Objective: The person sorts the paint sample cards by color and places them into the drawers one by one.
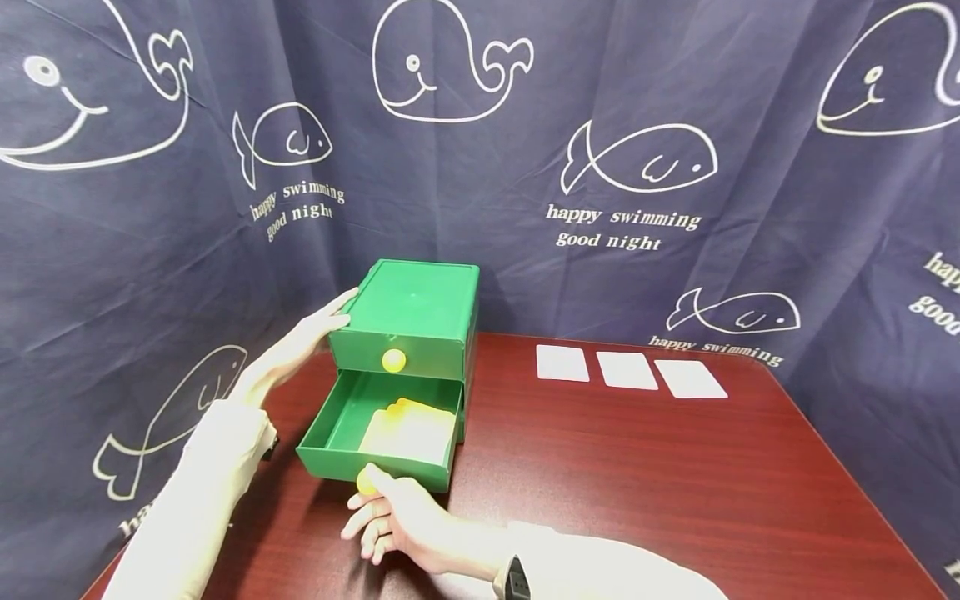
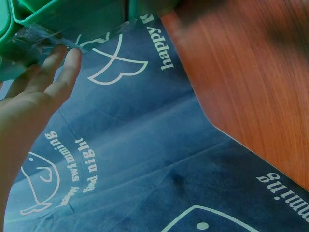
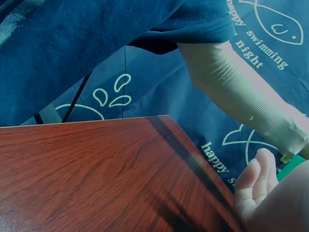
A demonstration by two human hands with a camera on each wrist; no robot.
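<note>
A green two-drawer box (image 1: 412, 298) stands on the table, its upper drawer closed behind a yellow knob (image 1: 393, 360). The lower drawer (image 1: 337, 463) is pulled out, and a few pale cards with yellow edges (image 1: 411, 432) lie inside it. My left hand (image 1: 298, 340) rests on the box's left side with its fingers extended; in the left wrist view those fingers (image 2: 72, 65) touch clear film along the green side. At the lower drawer's yellow knob (image 1: 366, 480), my right hand (image 1: 414, 518) pinches with thumb and index finger, the other fingers spread loosely below.
Three white cards (image 1: 628, 370) lie in a row at the back of the dark red wooden table (image 1: 615, 483). A blue curtain (image 1: 495, 183) with whale and fish drawings hangs behind and around the table. The table's edge shows at the right.
</note>
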